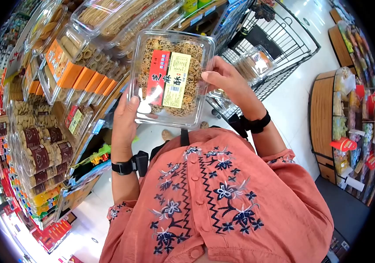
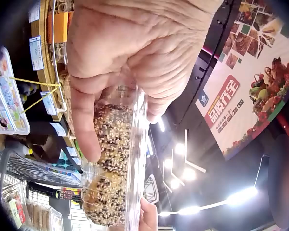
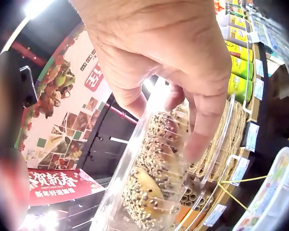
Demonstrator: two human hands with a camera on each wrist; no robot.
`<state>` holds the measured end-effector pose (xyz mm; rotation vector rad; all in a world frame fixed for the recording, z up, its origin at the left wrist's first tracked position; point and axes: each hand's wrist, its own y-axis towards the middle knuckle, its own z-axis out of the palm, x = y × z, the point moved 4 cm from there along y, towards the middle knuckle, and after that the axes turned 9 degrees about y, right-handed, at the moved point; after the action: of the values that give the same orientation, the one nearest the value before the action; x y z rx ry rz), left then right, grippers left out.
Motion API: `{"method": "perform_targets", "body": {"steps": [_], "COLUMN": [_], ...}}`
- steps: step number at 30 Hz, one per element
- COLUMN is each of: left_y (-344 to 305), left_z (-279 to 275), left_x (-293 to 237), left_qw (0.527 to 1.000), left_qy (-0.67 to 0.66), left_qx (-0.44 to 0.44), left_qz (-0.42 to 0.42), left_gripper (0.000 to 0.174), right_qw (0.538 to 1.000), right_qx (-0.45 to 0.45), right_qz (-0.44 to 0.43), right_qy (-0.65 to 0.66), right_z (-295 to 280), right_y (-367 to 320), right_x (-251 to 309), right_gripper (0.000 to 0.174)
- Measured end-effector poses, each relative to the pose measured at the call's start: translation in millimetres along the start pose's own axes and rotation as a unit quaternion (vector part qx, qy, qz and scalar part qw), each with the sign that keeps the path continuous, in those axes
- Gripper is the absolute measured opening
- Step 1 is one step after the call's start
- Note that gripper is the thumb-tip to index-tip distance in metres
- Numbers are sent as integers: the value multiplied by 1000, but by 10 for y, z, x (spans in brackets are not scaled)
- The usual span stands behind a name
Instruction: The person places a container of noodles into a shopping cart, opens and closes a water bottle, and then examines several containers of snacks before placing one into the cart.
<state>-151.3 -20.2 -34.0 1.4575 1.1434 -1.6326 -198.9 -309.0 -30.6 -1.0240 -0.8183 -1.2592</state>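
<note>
Nearest the lens: coral blouse with dark blue embroidered flowers point(image 1: 213, 197). Above it, raised between both hands, a clear plastic clamshell box of sesame-coated pastries with a red and yellow label point(image 1: 170, 76). Left hand point(image 1: 125, 115) clamped on the lower left corner, thumb across the labelled face. Right hand point(image 1: 227, 81) pinching the right edge. Probably light, thin-walled, slick, flexing under pressure, with crumbly contents. Best taken gently by the stiffer rim at 2 opposite edges. Beyond the right hand, a black wire shopping cart point(image 1: 284, 39). Beyond the left, shelved boxes of rolled wafers point(image 1: 77, 65).
</note>
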Motion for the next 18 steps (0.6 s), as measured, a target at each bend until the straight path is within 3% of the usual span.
{"method": "perform_targets", "body": {"steps": [1, 7, 13, 18], "left_y": [7, 110, 203, 249], "left_z": [-8, -187, -296, -331], "left_x": [-43, -165, -208, -246], "left_qw": [999, 999, 996, 998], "left_qy": [-23, -12, 18, -38], "left_qx": [-5, 51, 91, 48], "left_qz": [28, 3, -17, -3], "left_gripper": [65, 69, 65, 61], "right_qw": [1000, 994, 984, 982], "right_qx": [-7, 11, 88, 56], "right_qz": [3, 48, 63, 41], "right_qy": [6, 101, 140, 175], "right_z": [21, 90, -11, 63], "right_y": [0, 7, 43, -25], "right_x": [2, 20, -18, -51], "right_gripper": [34, 54, 46, 45]}}
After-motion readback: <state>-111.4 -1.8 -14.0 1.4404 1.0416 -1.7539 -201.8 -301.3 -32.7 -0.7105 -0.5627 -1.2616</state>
